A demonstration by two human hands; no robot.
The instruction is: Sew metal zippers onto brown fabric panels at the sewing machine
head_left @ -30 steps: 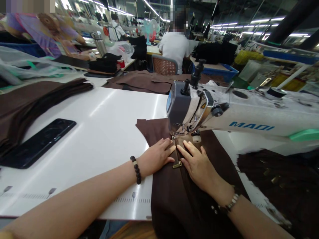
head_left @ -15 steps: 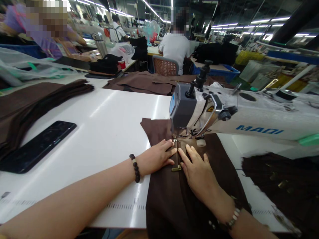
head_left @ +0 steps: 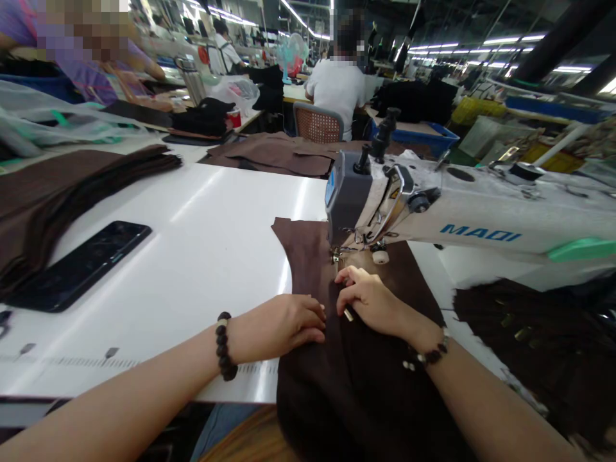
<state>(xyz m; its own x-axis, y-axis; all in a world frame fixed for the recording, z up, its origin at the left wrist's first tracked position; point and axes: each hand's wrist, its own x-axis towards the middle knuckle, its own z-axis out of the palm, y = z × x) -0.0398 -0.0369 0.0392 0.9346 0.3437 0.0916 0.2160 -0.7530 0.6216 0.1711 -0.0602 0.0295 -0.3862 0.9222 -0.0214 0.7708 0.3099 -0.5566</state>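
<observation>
A dark brown fabric piece (head_left: pixel 312 256) lies under the needle area of the white sewing machine (head_left: pixel 481 212). A zipper runs down the fabric, and its brass-coloured pull (head_left: pixel 348 314) shows just below my right fingers. My right hand (head_left: pixel 373 301) is closed, its thumb and fingers bent in a pinch at the zipper in front of the presser foot (head_left: pixel 335 256). On the fabric's left part rests my left hand (head_left: pixel 289 323), fingers lying loosely on the cloth and holding nothing; its fingertips are partly turned from view.
A black phone (head_left: pixel 81 263) lies on the white table (head_left: pixel 226 244), beside a stack of brown cut pieces (head_left: pixel 86 186). More brown pieces (head_left: pixel 279 154) lie at the table's back edge. Dark fabric with brass pulls (head_left: pixel 520 340) is at right. Co-workers sit beyond.
My left hand has slid back and left, away from the presser foot. My right hand has gone from flat, spread fingers to a pinch at the zipper. The view has shifted slightly.
</observation>
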